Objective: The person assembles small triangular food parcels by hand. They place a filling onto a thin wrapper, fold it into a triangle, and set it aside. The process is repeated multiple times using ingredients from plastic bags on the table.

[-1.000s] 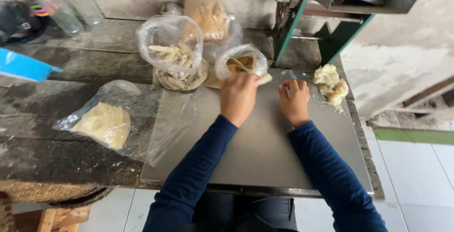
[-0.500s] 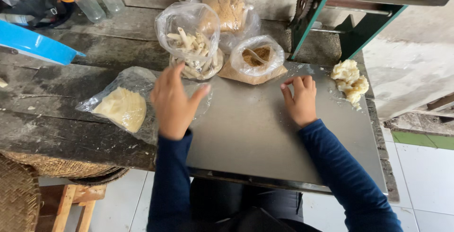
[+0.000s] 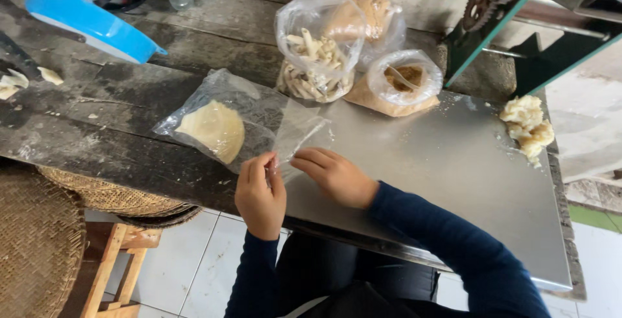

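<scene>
A person in dark blue sleeves works at a metal-topped table, both hands meeting at its near left corner. The left hand has its fingers drawn together, pinching the near edge of a clear plastic sheet; the right hand, just beside it, lies with its fingers curled over the same edge, touching the plastic. The sheet stretches away from the hands, and under its far-left part lies a flat pale round of dough, resting on the dark wooden bench just beyond the left hand. Farther ahead of the hands stand a clear bag of pale stick-shaped pieces and, to its right, a smaller bag of brown filling with a spoon in it. Well off to the right of the right hand, a lump of pale dough sits at the table's far edge. A blue tray lies far to the left, and a woven basket sits below the bench.
</scene>
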